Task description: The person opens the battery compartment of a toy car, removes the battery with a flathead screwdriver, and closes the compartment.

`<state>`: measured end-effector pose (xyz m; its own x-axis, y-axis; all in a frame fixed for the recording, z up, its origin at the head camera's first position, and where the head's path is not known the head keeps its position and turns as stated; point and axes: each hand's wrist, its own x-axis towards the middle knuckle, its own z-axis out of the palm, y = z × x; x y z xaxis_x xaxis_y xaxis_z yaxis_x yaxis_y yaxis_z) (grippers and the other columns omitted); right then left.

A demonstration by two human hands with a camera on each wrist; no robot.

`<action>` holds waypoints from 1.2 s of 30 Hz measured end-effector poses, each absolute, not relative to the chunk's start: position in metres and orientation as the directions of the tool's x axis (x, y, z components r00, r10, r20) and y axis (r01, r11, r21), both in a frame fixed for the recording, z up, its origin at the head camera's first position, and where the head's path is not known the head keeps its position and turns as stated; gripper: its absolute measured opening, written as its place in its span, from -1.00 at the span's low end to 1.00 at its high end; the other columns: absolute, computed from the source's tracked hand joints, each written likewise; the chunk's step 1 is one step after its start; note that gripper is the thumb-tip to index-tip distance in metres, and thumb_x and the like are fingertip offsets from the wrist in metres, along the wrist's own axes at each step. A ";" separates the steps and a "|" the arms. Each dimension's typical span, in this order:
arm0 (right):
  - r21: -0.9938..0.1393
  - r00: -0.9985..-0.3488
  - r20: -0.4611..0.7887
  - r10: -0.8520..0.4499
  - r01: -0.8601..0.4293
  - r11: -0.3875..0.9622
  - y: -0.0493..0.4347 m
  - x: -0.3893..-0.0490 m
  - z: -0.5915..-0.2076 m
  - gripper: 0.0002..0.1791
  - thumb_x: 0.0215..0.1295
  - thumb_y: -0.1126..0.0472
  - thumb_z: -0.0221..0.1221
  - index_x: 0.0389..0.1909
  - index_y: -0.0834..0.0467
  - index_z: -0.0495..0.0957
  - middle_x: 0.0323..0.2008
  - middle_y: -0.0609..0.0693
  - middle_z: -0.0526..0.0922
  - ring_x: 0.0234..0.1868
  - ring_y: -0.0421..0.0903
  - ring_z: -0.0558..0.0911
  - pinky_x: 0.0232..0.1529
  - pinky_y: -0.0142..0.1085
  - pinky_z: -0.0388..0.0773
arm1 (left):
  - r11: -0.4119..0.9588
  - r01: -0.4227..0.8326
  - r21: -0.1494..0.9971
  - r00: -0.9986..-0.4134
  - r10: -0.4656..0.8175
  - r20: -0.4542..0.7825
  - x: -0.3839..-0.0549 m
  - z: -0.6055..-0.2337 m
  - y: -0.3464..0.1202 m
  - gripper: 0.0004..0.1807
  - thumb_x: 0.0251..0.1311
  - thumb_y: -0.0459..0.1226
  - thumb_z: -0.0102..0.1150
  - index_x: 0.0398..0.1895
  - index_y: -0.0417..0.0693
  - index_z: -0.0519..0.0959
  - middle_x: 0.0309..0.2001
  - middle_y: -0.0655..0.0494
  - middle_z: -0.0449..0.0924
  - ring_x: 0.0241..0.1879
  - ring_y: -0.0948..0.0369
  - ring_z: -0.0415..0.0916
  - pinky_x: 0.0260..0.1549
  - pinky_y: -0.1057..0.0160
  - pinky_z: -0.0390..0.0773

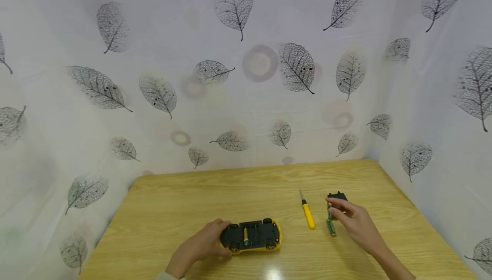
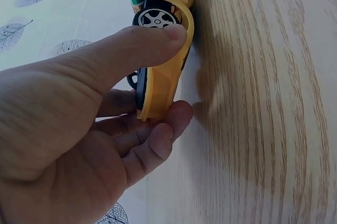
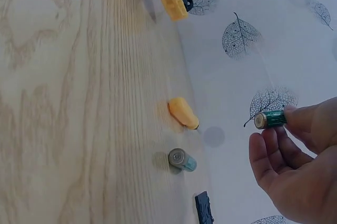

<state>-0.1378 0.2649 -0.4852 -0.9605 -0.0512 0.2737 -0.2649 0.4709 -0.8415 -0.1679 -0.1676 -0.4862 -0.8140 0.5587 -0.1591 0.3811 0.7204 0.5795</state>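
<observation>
A yellow toy car (image 1: 261, 235) lies upside down on the table with its black underside up. My left hand (image 1: 207, 240) grips one end of it, thumb near a wheel (image 2: 158, 19) in the left wrist view. One green battery (image 1: 246, 236) sits in the open compartment of the underside. Above the table my right hand (image 1: 355, 224) pinches another green battery (image 3: 271, 119) between thumb and fingers. Below it a loose battery (image 1: 331, 228) lies on the tabletop. A black cover (image 1: 338, 196) lies just beyond the right hand, partly hidden by it.
A screwdriver (image 1: 308, 216) with a yellow handle lies between the car and the right hand, its tip pointing away. The wooden table (image 1: 215, 198) is bordered at the back and sides by leaf-patterned white sheeting (image 1: 246, 109).
</observation>
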 end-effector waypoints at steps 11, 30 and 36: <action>-0.877 -0.998 -0.016 0.062 0.044 0.479 0.285 -0.137 -0.492 -0.51 0.51 0.18 0.22 0.24 0.49 0.50 -0.03 0.26 0.70 -0.23 -0.14 0.70 -0.19 -0.26 0.68 | 0.726 0.397 0.562 -0.814 0.562 -0.151 -0.167 -0.486 -0.165 -0.19 -0.04 -0.13 0.62 0.32 -0.18 0.52 0.01 0.10 0.54 -0.07 0.15 0.48 0.00 0.00 0.58; -0.826 -0.984 -0.131 0.125 0.178 0.535 0.296 -0.146 -0.521 -0.60 0.43 0.24 0.27 0.10 0.48 0.59 -0.31 0.04 0.72 -0.38 -0.06 0.66 -0.38 -0.26 0.62 | 0.728 0.386 0.567 -0.819 0.553 -0.153 -0.168 -0.488 -0.166 -0.19 -0.05 -0.13 0.60 0.32 -0.20 0.52 0.02 0.09 0.54 -0.06 0.13 0.47 0.00 -0.02 0.57; -0.808 -0.981 -0.132 0.140 0.188 0.559 0.292 -0.149 -0.525 -0.65 0.40 0.21 0.30 0.02 0.43 0.65 -0.30 0.02 0.74 -0.40 -0.07 0.66 -0.41 -0.26 0.62 | 0.730 0.386 0.565 -0.818 0.554 -0.157 -0.168 -0.488 -0.167 -0.19 -0.04 -0.14 0.60 0.32 -0.21 0.52 0.02 0.09 0.54 -0.07 0.14 0.47 -0.01 0.00 0.57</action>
<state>-0.1493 0.2923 -0.5252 -0.9813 0.1402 -0.1315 0.1881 0.5589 -0.8076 -0.1681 -0.1670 -0.4880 -0.8179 0.5537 -0.1565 0.3859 0.7296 0.5645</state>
